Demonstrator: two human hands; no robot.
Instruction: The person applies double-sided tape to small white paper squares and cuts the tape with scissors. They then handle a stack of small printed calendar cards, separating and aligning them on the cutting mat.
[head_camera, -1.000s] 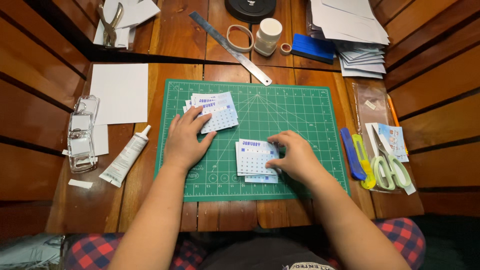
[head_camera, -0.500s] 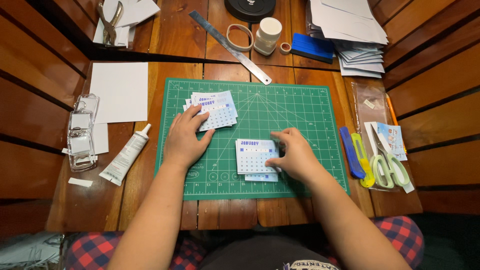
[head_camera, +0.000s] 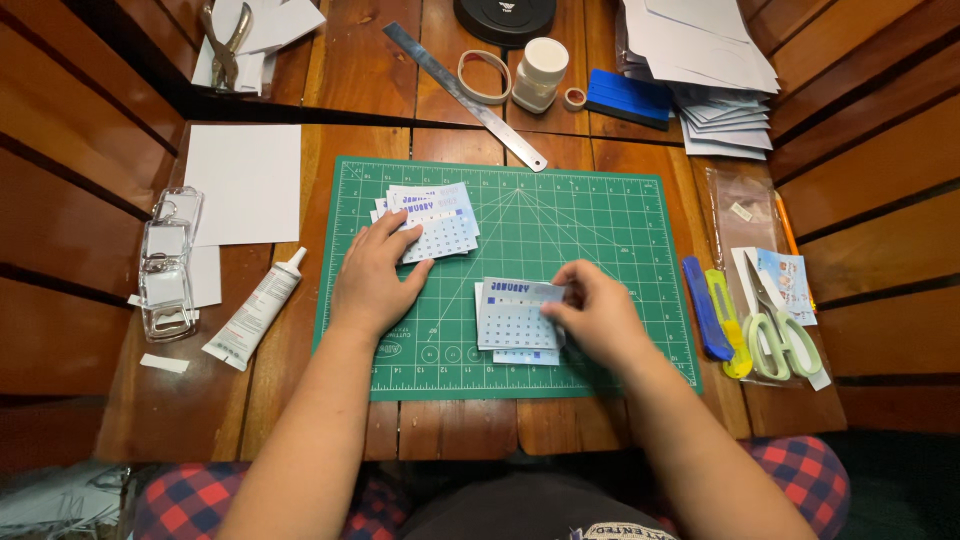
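The left hand (head_camera: 372, 282) presses spread fingers on the calendar-card stack (head_camera: 432, 222) near the cutting mat's (head_camera: 600, 220) top-left corner; the right hand (head_camera: 597, 315) pinches the mid-mat calendar card (head_camera: 513, 318). Square edges before pressing.

Left hand (head_camera: 372, 283): flat on the mat, fingers (head_camera: 405, 240) pressing a fanned card stack (head_camera: 437, 222).
Right hand (head_camera: 598, 315): fingers pinching the right edge of a second card pile (head_camera: 515, 320).
Mat (head_camera: 600, 230): green, gridded, on the wooden bench (head_camera: 455, 425).
Left of mat: glue tube (head_camera: 255, 310), white sheet (head_camera: 245, 182), clear holders (head_camera: 168, 265).
Right of mat: blue knife (head_camera: 705, 320), scissors (head_camera: 775, 325).
Above: steel ruler (head_camera: 462, 93), paper pile (head_camera: 710, 60).
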